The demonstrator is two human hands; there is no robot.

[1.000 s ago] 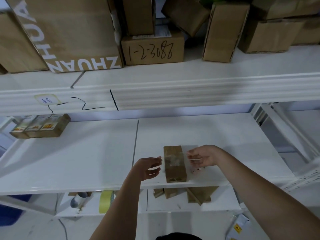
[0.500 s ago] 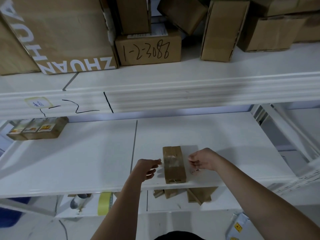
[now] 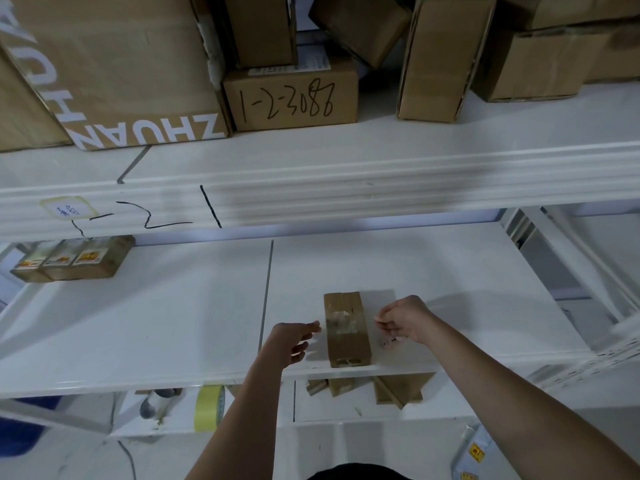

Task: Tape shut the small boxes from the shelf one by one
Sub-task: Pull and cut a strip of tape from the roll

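I would draw the clear strip taut and press it flat across the small brown cardboard box (image 3: 347, 329), lying lengthwise at lower centre of the frame near the front edge of the white shelf board (image 3: 173, 320). My left hand (image 3: 291, 342) and right hand (image 3: 405, 318) flank it, fingers curled as if pinching tape ends; I cannot tell for sure. Glossy tape crosses its middle.
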